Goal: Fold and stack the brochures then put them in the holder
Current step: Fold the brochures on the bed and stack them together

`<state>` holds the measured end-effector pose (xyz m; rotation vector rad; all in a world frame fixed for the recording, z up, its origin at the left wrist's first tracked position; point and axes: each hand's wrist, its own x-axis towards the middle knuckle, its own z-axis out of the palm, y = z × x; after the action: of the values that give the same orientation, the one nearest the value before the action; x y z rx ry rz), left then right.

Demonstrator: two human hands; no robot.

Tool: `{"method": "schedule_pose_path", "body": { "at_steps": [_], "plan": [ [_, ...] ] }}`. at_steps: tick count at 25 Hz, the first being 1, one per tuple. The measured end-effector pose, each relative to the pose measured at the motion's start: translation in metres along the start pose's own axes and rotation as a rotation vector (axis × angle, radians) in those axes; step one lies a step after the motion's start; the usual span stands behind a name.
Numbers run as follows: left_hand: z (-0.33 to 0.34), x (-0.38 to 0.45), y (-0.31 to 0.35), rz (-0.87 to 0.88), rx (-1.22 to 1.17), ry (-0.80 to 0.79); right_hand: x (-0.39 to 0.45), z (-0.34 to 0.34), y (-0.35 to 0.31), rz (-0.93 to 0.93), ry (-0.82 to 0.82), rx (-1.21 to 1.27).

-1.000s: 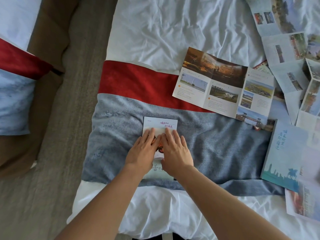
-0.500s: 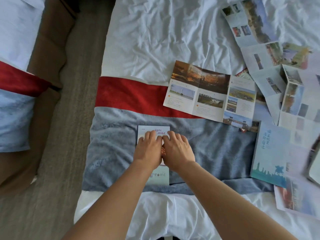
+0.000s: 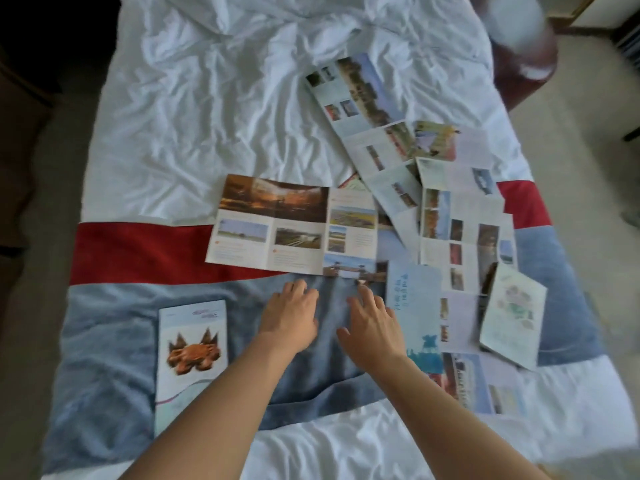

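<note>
A folded brochure [image 3: 192, 355] with a crab picture lies on the grey-blue bed runner [image 3: 107, 341] at the lower left, with nothing touching it. My left hand [image 3: 289, 317] and my right hand [image 3: 372, 327] hover over the runner to its right, fingers spread and holding nothing. Just beyond their fingertips lies an unfolded brochure [image 3: 291, 228] with landscape photos, spread flat across the red stripe [image 3: 138, 252]. Several more unfolded brochures [image 3: 460, 230] overlap in a pile at the right. No holder is in view.
The white crumpled bedsheet [image 3: 214, 109] covers the far half of the bed. A light blue booklet [image 3: 415, 306] and a pale flowered leaflet [image 3: 512, 313] lie at the pile's near edge. Carpet floor runs along both sides, with a dark red chair [image 3: 526, 64] at the far right.
Both hands have lifted off the folded crab brochure and moved right toward the unfolded one. The view has swung right and forward, so the folded brochure now sits at the lower left.
</note>
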<state>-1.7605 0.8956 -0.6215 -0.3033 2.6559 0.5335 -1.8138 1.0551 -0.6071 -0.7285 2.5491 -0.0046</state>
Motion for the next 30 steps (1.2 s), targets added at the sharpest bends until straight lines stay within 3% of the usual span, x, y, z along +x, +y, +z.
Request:
{"method": "schedule_pose_path", "body": {
  "at_steps": [7,12,15,19,23,27,30],
  "plan": [
    [0.038,0.06,0.104,-0.07,-0.137,-0.086,0.008,0.0,0.137,0.216,-0.035,0.133],
    [0.071,0.085,0.136,-0.197,-0.36,-0.137,0.013,0.024,0.164,0.356,-0.076,0.312],
    [0.084,0.093,0.15,-0.197,-0.401,-0.087,0.011,0.033,0.17,0.398,0.014,0.394],
    [0.093,0.096,0.177,-0.166,-0.376,0.032,0.007,0.031,0.182,0.508,0.152,0.706],
    [0.102,0.092,0.202,-0.125,-0.196,-0.036,0.008,0.027,0.202,0.631,0.229,1.08],
    [0.117,0.085,0.226,-0.203,-0.031,-0.033,0.001,0.03,0.22,0.609,0.2,1.06],
    [0.127,0.084,0.233,-0.224,0.072,-0.042,-0.008,0.034,0.246,0.631,0.274,0.812]
  ]
}}
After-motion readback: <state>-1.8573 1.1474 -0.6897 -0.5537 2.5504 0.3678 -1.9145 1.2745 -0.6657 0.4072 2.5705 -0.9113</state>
